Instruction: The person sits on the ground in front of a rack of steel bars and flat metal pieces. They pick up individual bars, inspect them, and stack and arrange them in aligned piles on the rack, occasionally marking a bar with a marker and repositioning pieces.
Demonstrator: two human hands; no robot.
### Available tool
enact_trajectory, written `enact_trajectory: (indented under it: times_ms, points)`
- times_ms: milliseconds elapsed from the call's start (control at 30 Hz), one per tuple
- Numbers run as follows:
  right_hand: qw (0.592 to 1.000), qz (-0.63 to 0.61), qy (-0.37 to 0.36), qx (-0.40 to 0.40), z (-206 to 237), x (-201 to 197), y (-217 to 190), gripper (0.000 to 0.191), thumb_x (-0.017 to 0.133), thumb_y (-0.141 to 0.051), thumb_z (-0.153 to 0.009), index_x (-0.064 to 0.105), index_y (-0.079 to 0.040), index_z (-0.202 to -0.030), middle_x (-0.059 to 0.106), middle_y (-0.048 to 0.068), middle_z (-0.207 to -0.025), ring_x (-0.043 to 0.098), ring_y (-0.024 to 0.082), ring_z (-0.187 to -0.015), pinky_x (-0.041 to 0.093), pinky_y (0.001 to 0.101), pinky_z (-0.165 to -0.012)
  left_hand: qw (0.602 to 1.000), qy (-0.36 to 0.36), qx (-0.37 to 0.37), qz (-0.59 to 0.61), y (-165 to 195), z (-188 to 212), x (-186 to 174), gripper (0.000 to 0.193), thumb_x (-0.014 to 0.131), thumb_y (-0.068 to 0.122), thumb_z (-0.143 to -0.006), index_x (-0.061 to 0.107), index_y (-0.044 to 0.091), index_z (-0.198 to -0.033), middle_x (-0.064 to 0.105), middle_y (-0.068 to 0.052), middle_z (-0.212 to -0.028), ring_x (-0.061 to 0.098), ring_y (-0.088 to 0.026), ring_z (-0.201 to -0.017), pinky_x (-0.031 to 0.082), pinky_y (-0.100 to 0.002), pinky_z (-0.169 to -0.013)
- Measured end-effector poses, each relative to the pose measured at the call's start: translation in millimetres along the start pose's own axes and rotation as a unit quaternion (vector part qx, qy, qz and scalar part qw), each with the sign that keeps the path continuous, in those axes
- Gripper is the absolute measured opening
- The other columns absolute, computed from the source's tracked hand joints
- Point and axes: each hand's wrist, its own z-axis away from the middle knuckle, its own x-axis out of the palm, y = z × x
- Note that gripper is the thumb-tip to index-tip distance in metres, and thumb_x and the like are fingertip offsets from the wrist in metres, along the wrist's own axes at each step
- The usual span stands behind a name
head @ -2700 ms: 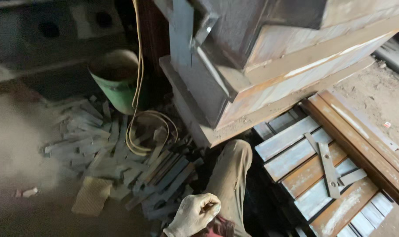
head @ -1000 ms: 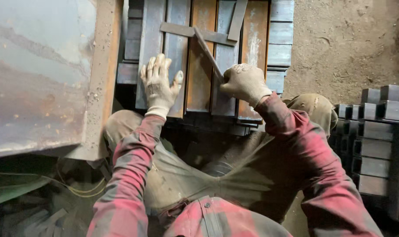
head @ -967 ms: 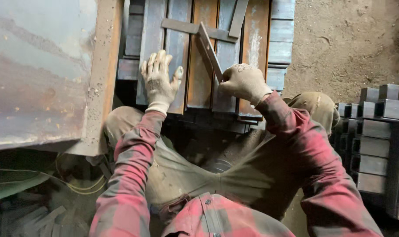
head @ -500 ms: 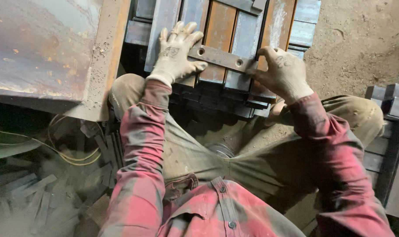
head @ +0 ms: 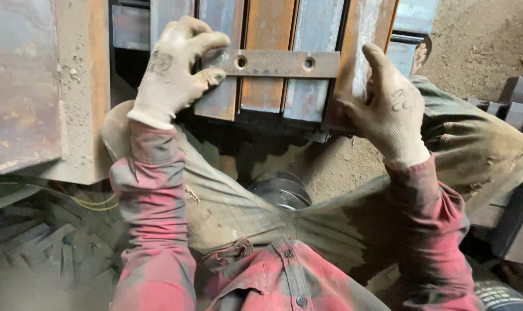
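Drilled flat bar (head: 273,63) across steel plates (head: 307,86); left hand (head: 175,63) gripping end; right hand (head: 388,106) beside

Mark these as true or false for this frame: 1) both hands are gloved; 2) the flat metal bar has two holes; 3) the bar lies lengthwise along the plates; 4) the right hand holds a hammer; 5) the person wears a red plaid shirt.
1) True: the left hand and the right hand both wear light work gloves.
2) True: the flat metal bar shows two round holes.
3) False: it lies crosswise over the rusty steel plates.
4) False: the right hand grips the end of the bar and the edge of a plate; no hammer is in view.
5) True: the red plaid shirt covers both arms.
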Motion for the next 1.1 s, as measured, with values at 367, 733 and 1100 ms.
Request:
enact_trajectory:
  times_ms: [367,733,1100]
  points:
    - [0.911,-0.335,0.052,0.237,15.0,41.6,17.6,0.045,0.055,-0.023,-0.113,0.052,0.0,-0.151,0.066,-0.002,-0.099,0.057,0.004,-0.078,0.05,0.0217,-0.07,0.945,0.063,-0.307,-0.098,-52.4,24.5,25.2,0.053,0.074,0.05,-0.107,0.061,0.0,-0.118,0.06,-0.023,-0.117,0.064,-0.041,-0.104,0.052,-0.049,-0.087]
    - [0.926,-0.321,0.064,0.186,21.6,56.0,23.2,0.04,0.061,-0.018,-0.119,0.052,0.003,-0.151,0.072,0.007,-0.125,0.066,0.01,-0.108,0.057,0.0251,-0.098,0.933,0.124,-0.307,-0.141,-34.5,6.0,25.2,0.064,0.082,0.059,-0.088,0.062,0.001,-0.104,0.064,-0.019,-0.107,0.07,-0.036,-0.089,0.056,-0.049,-0.076]
    - [0.997,-0.073,0.03,-0.017,-9.3,14.2,0.9,0.051,0.08,-0.013,-0.098,0.058,0.0,-0.141,0.072,0.013,-0.122,0.065,0.02,-0.081,0.056,0.0324,-0.073,0.992,0.072,0.017,-0.104,13.5,22.2,3.9,0.061,0.087,0.043,-0.084,0.066,0.016,-0.134,0.055,-0.014,-0.136,0.044,-0.038,-0.132,0.035,-0.056,-0.111]
